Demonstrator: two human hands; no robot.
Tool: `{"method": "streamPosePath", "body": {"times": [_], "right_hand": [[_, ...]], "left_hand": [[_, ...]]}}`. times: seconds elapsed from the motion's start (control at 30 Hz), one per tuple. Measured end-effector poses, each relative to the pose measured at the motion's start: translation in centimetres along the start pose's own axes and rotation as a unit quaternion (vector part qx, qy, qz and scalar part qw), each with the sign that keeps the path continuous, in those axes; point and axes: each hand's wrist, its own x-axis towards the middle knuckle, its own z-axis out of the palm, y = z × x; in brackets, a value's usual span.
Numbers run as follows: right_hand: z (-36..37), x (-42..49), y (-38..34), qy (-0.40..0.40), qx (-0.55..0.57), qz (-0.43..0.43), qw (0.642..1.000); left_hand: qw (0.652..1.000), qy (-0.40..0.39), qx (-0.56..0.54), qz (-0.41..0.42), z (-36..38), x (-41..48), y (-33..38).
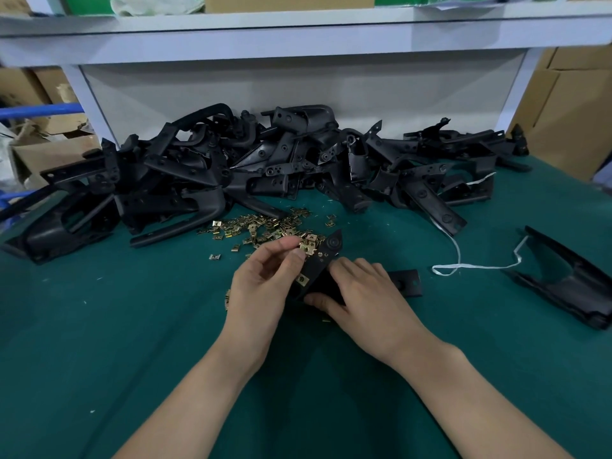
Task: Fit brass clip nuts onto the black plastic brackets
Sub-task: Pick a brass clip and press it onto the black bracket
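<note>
**Holding arrangement.** The work is carried out at the centre of the frame, over the green tabletop (99, 326). One black plastic bracket (319, 271) is held tilted off the tabletop by the right grip (361, 289), whose fingers are curled round the bracket's lower part. By this hold the drilled arm is presented upward and to the left. A brass clip nut (306, 248) is pinched between the thumb and fingertips of the left grip (265, 279), at the edge of that arm, just below the round boss at its tip. The nut is judged to be lined up for sliding onto the edge. A fitted clip nut (302, 279) is already seated lower on the same arm.

**Stock placement.** The loose clip nuts (265, 226) are scattered directly on the tabletop just above the hands, evidently for short reach. No tray or bin is used for them. The bracket heap (248, 167) is piled across the middle of the frame against the back panel. A separate bracket (569, 283) is laid at the right edge, well apart from the heap. Whether nuts are fitted to it cannot be told.

**Containers.** An open cardboard box (43, 150) is seen at the left edge, off the tabletop. Its contents cannot be made out. Closed cartons (569, 120) are stacked at the upper right.
</note>
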Motion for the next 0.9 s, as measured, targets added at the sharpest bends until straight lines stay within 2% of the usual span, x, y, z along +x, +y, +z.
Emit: {"method": "streamPosePath", "body": {"times": [0.57,0.9], "right_hand": [[-0.14,-0.06,-0.20,-0.008,-0.007,-0.007,1.000],[-0.07,-0.06,-0.30,-0.007,0.003,-0.008,1.000]], "left_hand": [[0.999,-0.022,0.027,-0.001,-0.01,-0.16,0.12],[0.998,-0.029,0.050,0.035,0.49,-0.63,0.33]]}}
